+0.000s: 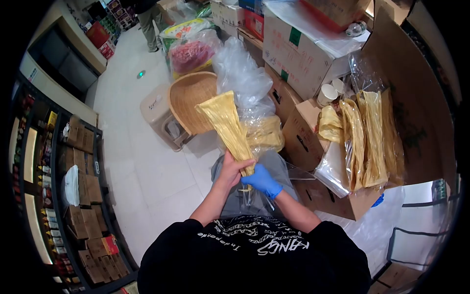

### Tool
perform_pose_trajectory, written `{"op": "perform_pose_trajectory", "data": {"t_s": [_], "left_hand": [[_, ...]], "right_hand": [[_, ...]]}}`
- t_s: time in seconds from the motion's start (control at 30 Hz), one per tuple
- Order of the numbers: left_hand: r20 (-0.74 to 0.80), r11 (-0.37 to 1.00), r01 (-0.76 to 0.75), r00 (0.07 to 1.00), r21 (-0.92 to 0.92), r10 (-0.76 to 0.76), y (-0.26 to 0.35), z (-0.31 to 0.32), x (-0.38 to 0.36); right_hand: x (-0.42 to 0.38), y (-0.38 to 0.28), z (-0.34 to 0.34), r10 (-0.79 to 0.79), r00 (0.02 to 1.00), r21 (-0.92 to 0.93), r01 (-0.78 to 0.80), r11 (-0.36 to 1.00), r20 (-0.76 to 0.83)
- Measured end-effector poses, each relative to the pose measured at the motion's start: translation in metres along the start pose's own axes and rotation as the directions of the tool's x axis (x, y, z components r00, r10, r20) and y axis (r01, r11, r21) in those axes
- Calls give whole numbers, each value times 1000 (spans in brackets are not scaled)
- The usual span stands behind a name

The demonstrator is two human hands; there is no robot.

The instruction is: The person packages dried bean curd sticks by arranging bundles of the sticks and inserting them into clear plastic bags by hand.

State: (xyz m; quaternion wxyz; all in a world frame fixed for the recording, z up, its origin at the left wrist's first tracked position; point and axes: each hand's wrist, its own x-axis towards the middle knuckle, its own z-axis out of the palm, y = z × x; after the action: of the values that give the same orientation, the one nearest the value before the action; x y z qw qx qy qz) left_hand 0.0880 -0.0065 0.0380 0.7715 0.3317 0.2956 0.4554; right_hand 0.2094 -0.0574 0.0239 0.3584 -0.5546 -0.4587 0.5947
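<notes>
A flat bundle of yellow dried tofu skin [227, 120] rises from my lap, its wide end up and to the left. Bare, my left hand [231, 169] is wrapped round its lower part. Wearing a blue glove, my right hand [263, 181] grips the narrow lower end beside it. Some clear plastic hangs below my hands. Behind the bundle, a clear bag [264, 134] holds more yellow tofu skin. To the right, packed tofu skin bundles [373, 142] lie on an open cardboard box [350, 206], next to a stack of clear plastic sleeves [333, 171].
A woven bamboo scoop [188, 100] rests on a beige plastic stool [155, 117]. Paper cups [327, 94] and large cartons [293, 54] stand at the right. Shelves of boxes [81, 196] line the left. A person [148, 24] stands at the back.
</notes>
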Motion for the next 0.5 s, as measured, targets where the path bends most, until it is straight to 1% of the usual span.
{"op": "perform_pose_trajectory", "data": {"t_s": [0.03, 0.1, 0.13, 0.17, 0.2, 0.23, 0.3, 0.33, 0.37, 0.4, 0.43, 0.5], "left_hand": [[-9, 1000, 5, 1000, -1, -5, -2, 0, 1], [-166, 996, -48, 985, -79, 35, -7, -2, 6], [-167, 996, -47, 985, -77, 34, -7, -4, 9], [-187, 993, -90, 980, -82, 73, -6, -6, 11], [-205, 987, -133, 972, -88, 112, -4, -6, 12], [-204, 987, -130, 973, -89, 110, -2, -7, 13], [-163, 982, -90, 985, -166, 63, 7, -11, 13], [-163, 982, -92, 985, -166, 64, 8, -15, 13], [-79, 976, -36, 997, -215, 20, 9, -21, 14], [6, 967, 23, 1000, -255, -23, 11, -27, 13], [3, 969, 18, 1000, -247, -18, 10, -34, 13], [149, 925, 87, 988, -369, -33, 10, -45, 13]], "right_hand": [[1, 1, 1, -18, 1000, 3, 18, 1000, 6], [-2, -6, 0, 2, 1000, -6, -2, 1000, 4], [-3, -10, 1, 12, 1000, -16, -12, 1000, -6], [-3, -8, 1, 12, 1000, -13, -13, 1000, -6], [-3, -3, 1, 1, 1000, 23, -1, 1000, 8], [-3, 3, 1, -11, 1000, 58, 9, 998, 20], [1, 13, 4, 5, 1000, 55, -6, 998, 26], [2, 17, 5, 19, 999, 51, -20, 999, 34], [3, 19, 6, 12, 999, 51, -14, 999, 38], [2, 16, 7, 5, 997, 17, -7, 1000, 79], [0, 12, 6, 0, 993, -15, 2, 1000, 119], [-10, 2, 1, 11, 988, -38, -5, 999, 154]]}}
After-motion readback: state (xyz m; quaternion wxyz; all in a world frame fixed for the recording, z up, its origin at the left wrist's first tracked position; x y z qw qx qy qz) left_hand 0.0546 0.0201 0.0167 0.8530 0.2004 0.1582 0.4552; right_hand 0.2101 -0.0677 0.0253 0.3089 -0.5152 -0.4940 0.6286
